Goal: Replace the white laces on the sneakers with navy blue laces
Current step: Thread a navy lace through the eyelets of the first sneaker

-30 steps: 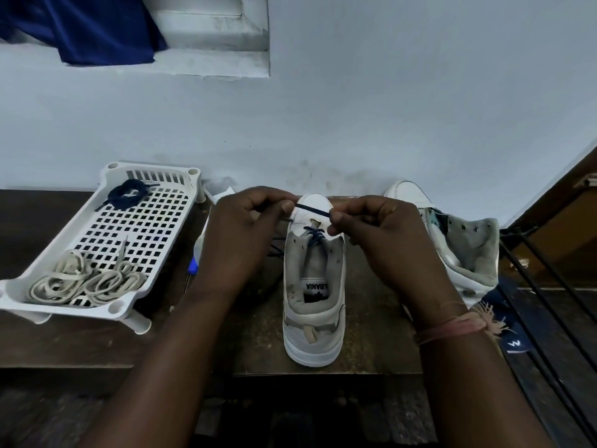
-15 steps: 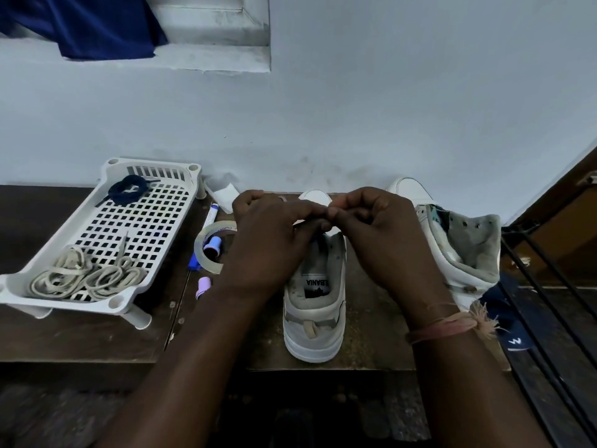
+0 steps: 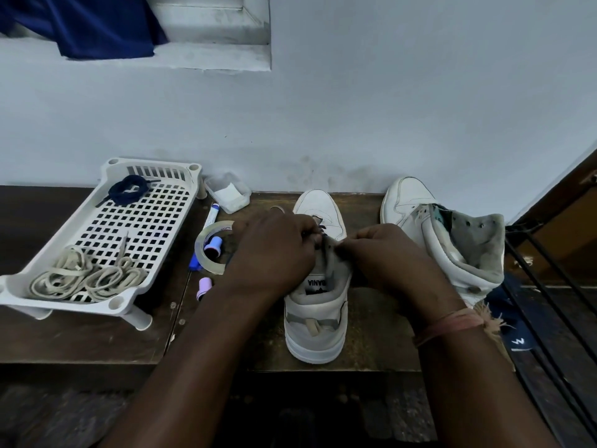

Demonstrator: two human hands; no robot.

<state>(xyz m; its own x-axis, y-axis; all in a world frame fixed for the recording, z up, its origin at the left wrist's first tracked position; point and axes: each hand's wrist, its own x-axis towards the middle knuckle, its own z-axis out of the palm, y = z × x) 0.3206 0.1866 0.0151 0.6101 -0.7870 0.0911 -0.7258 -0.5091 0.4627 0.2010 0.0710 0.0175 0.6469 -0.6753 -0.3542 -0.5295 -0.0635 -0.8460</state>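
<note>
Working over the near sneaker (image 3: 318, 305), centre of bench (image 3: 80, 344): left hand (image 3: 274, 250) and right hand (image 3: 384, 257) curl fingers at its eyelets, pinching navy lace (image 3: 320, 228), barely visible. Second sneaker (image 3: 452, 240) just right.

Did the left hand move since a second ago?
Yes. The left hand has come down and toward the person, from above the middle sneaker's toe to over its tongue, meeting the right hand.

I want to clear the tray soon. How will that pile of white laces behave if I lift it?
The white laces lie in loose tangled loops, so they will probably hang limp and drag neighbours along. They look light. Ends might snag in the tray's grid holes.
</note>
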